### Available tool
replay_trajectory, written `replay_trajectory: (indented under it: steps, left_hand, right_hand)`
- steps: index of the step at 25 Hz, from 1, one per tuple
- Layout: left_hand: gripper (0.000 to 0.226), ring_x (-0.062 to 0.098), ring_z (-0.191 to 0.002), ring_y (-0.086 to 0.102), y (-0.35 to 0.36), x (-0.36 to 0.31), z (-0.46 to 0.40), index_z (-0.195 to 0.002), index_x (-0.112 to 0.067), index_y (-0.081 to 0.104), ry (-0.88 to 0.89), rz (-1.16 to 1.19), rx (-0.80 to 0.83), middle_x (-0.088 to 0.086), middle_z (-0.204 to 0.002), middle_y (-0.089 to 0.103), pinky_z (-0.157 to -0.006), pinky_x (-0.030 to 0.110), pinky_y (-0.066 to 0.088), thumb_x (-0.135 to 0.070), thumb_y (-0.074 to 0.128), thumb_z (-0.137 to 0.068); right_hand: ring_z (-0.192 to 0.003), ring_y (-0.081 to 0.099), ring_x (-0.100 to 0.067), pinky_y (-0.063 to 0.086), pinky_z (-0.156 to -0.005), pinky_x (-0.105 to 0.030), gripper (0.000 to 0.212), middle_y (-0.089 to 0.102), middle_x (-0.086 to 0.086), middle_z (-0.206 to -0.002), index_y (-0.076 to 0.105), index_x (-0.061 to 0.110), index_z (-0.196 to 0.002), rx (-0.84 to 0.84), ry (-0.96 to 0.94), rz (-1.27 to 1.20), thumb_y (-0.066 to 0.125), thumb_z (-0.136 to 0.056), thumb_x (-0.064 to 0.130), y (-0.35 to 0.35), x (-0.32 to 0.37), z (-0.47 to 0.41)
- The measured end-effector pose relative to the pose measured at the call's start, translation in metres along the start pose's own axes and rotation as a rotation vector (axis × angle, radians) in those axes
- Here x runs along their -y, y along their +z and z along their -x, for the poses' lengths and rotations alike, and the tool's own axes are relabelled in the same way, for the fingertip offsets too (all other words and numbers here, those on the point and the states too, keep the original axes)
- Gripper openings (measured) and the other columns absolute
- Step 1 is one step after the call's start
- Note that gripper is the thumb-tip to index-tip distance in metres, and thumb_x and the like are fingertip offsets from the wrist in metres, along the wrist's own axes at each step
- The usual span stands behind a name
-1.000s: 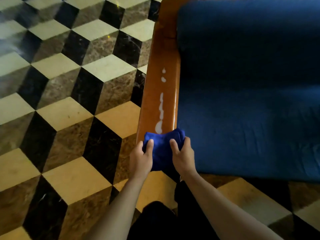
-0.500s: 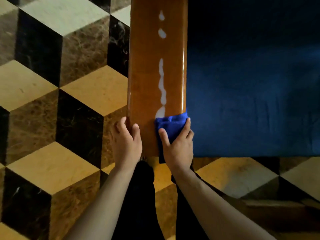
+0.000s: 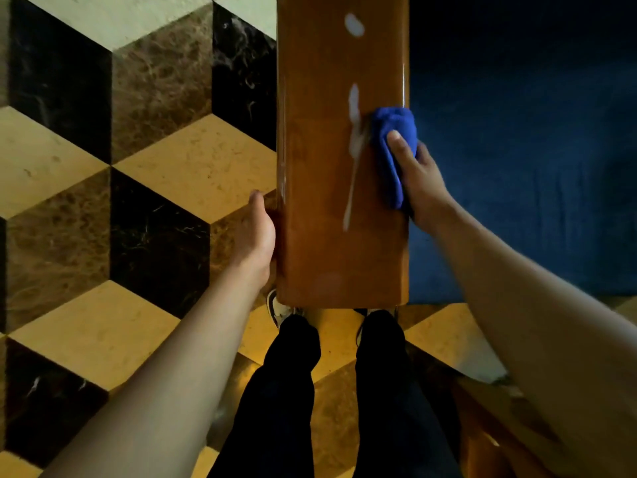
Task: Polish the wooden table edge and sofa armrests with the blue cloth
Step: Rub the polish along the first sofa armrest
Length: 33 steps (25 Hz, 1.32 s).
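Since the frame half a second back, right hand has carried the blue cloth from the near end of the armrest up toward 12 o'clock along the inner side; the polish line at the near end is now drawn out into a thin streak.

Wooden sofa armrest runs 6 to 12 o'clock through centre view. Cloth is bunched into a pad, lying on the armrest top at its 3 o'clock edge, touching the white polish trail. Right hand is closed around the pad, fingers curled over the top, palm pressing down; bunching likely gives a firm pad for rubbing.

Left hand lies against the 9 o'clock side face of the armrest, fingers loosely extended, holding nothing. Judged to be bracing the body while the other arm pushes.

One separate polish blob sits farther up toward 12 o'clock, untouched. Blue seat cushion lies at 3 o'clock of the armrest; patterned marble floor at 9 o'clock. Legs in dark trousers stand at 6 o'clock, just short of the armrest end.

Judgement: spreading step under way on this armrest; most of the top is still unrubbed. Table edge not in view.
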<state>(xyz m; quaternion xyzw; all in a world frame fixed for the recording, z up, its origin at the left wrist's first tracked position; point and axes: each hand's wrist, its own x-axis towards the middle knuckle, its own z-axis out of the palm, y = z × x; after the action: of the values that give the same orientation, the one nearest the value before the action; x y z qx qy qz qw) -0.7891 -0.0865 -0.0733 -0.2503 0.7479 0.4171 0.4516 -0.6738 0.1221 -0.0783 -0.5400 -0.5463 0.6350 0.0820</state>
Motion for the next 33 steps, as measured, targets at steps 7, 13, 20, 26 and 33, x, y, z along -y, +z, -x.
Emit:
replay_trajectory:
  steps: [7,13,20,26,33]
  left_hand:
    - [0.086,0.033,-0.136,0.052,-0.025,0.002,0.004,-0.152,-0.016,0.043,-0.017,-0.005,0.067,0.014,-0.152,0.052,-0.114,0.055,0.039,-0.076,0.026,-0.093]
    - [0.077,0.024,-0.099,0.071,-0.036,0.002,0.005,-0.131,-0.015,0.066,-0.065,0.050,0.113,0.010,-0.119,0.073,-0.075,0.039,0.061,-0.072,0.027,-0.096]
    - [0.082,0.039,-0.129,0.058,-0.057,-0.017,-0.016,-0.150,-0.017,0.047,-0.023,0.028,0.062,0.017,-0.147,0.056,-0.107,0.057,0.046,-0.074,0.026,-0.095]
    - [0.080,0.034,-0.133,0.055,-0.052,-0.025,-0.015,-0.150,-0.022,0.048,0.073,-0.012,0.051,0.012,-0.150,0.054,-0.111,0.055,0.043,-0.073,0.026,-0.093]
    - [0.063,0.031,-0.125,0.057,0.000,-0.040,-0.002,-0.141,-0.013,0.057,0.273,-0.139,0.082,0.012,-0.147,0.056,-0.106,0.044,0.046,-0.058,0.034,-0.103]
  right_hand:
    - [-0.159,-0.003,-0.034,0.006,-0.127,-0.058,0.076,0.000,-0.001,-0.174,0.000,0.043,-0.161,-0.099,-0.382,0.960,0.036,-0.099,0.066,0.010,-0.079,0.118]
    - [-0.158,-0.005,-0.041,0.004,-0.125,-0.064,0.070,0.009,-0.004,-0.173,0.026,0.041,-0.160,0.190,-0.876,1.367,0.039,-0.097,0.069,0.083,-0.072,0.141]
    - [-0.158,-0.005,-0.038,0.003,-0.126,-0.061,0.078,0.020,-0.003,-0.171,0.035,0.018,-0.158,0.048,-0.724,1.387,0.056,-0.086,0.042,0.144,0.003,0.060]
    - [-0.157,-0.008,-0.042,0.007,-0.125,-0.063,0.078,0.002,-0.007,-0.173,0.020,0.025,-0.163,0.029,-0.709,1.354,0.052,-0.095,0.046,0.122,-0.027,0.101]
    - [-0.158,-0.013,-0.035,0.000,-0.127,-0.058,0.112,-0.005,-0.008,-0.173,0.001,0.026,-0.164,-0.224,-0.371,1.244,0.029,-0.080,0.094,0.086,-0.040,0.101]
